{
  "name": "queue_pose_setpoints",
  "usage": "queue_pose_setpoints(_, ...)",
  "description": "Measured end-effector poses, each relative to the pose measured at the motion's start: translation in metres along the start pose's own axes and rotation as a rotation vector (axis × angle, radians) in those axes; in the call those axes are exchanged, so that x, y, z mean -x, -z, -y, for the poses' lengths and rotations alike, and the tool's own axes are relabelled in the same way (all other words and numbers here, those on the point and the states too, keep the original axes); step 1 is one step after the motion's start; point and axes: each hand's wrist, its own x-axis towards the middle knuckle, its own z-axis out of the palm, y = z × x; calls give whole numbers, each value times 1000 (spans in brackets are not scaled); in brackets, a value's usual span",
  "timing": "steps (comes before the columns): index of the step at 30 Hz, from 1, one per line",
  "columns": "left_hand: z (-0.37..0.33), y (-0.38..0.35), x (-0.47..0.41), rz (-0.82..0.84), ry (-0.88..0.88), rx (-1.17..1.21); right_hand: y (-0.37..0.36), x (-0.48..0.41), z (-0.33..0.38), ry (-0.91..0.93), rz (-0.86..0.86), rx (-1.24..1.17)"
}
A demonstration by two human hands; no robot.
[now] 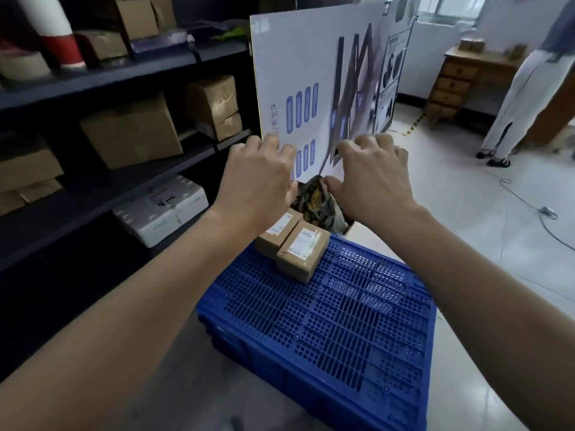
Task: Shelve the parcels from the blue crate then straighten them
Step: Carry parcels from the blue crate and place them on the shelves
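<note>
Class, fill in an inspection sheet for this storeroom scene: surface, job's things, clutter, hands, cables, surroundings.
Surface: blue crate, perforated face up, on a pale floor.
Job's things: two small cardboard parcels on the crate's far edge; dark patterned bag behind them.
Clutter: large white printed board upright behind the bag.
Hands: left hand and right hand, fingers curled, flanking the bag; grip hidden.
Cables: grey cable on the floor, right.
Surroundings: dark shelves with cardboard boxes, white foam box, wooden drawer chest, a standing person.

text | nothing I can read; parcel labels (pixel 306 242) too small; white board (pixel 295 73) print blurred; foam box (pixel 161 209) scrawl unclear
</note>
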Motion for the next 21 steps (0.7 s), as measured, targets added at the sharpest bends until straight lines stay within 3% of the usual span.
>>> queue_pose_setpoints(6,31,-115,-65,147,-114,113,-92,-67,-1,-113,120,-91)
queue_pose_setpoints(10,64,-213,-91,289,-149,253,-175,-109,6,-215,305,-229)
queue_pose_setpoints(16,97,-352,-106,658,26,422,-308,-132,4,-480,512,-411)
queue_pose_setpoints(21,112,-446,-107,818,158,450,-408,-118,-18,-710,640,-520)
